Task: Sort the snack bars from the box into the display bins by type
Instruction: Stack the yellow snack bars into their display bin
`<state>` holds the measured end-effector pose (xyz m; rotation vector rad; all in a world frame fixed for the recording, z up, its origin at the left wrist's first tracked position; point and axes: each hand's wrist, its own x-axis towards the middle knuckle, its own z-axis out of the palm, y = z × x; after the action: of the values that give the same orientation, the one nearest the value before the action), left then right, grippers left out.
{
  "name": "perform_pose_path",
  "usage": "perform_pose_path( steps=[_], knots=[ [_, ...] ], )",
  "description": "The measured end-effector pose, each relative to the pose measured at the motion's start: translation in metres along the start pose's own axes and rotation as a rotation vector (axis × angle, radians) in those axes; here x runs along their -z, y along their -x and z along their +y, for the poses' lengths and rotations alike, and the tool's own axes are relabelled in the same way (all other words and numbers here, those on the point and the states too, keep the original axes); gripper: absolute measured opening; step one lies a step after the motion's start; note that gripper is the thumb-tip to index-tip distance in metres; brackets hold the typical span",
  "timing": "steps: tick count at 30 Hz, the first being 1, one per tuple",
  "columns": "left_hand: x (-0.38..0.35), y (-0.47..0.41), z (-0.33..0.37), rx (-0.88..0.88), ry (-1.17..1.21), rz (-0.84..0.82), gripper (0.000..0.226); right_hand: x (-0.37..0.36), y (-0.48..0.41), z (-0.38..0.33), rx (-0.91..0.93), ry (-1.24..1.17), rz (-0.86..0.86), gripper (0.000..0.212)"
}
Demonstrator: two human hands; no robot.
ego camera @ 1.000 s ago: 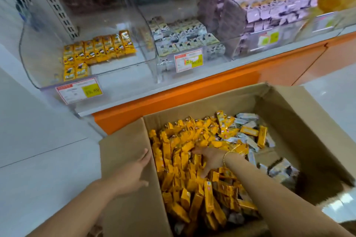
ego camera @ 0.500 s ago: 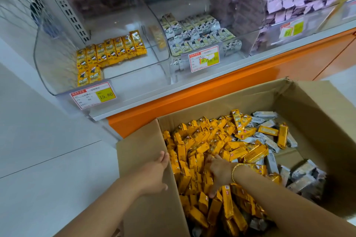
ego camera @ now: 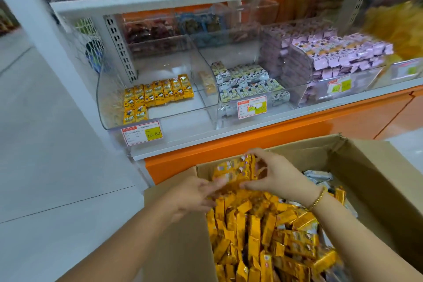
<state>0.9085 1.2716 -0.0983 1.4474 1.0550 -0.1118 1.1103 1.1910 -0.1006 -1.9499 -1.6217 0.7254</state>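
Note:
An open cardboard box (ego camera: 366,167) holds a heap of yellow snack bars (ego camera: 263,236), with several silver-white bars (ego camera: 318,176) at its far right. Both hands lift a bunch of yellow bars (ego camera: 235,169) above the box's far left corner. My right hand (ego camera: 279,174) grips the bunch, fingers curled over its top and thumb beneath. My left hand (ego camera: 196,194) is blurred, and its extended fingers touch the bunch's lower left end. On the shelf, the left clear bin (ego camera: 107,103) holds rows of matching yellow bars (ego camera: 158,94).
The middle bin holds cow-print white bars (ego camera: 242,84), and the right bin is stacked with purple packs (ego camera: 332,57). Price tags (ego camera: 142,133) hang on the bin fronts. An orange cabinet base (ego camera: 251,139) runs under the shelf. Grey floor (ego camera: 57,178) lies to the left.
My right hand has risen out of the heap with a bunch of yellow bars. My left hand left the box flap and came to the bunch. The view tilted up toward the shelves.

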Motion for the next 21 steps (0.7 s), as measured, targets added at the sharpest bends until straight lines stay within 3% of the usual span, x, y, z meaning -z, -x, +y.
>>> perform_pose_path(
  steps=[3,6,10,14,21],
  knots=[
    [0.003,0.016,0.020,-0.126,0.703,0.070,0.053,0.020,0.010,-0.033,0.103,-0.254,0.212,0.055],
    [0.007,0.040,0.039,-0.221,0.956,0.105,0.038,0.027,0.021,-0.058,0.238,-0.450,0.222,0.063],
    [0.016,0.065,0.054,-0.357,0.748,0.229,0.031,0.021,0.025,-0.074,0.339,-0.351,0.225,0.065],
    [0.030,0.078,0.059,-0.434,0.594,0.296,0.041,0.020,0.022,-0.085,0.428,-0.038,0.293,0.063],
    [0.081,0.080,0.066,-0.511,0.602,0.499,0.035,0.021,-0.035,-0.138,0.390,0.107,0.240,0.066]
  ],
)
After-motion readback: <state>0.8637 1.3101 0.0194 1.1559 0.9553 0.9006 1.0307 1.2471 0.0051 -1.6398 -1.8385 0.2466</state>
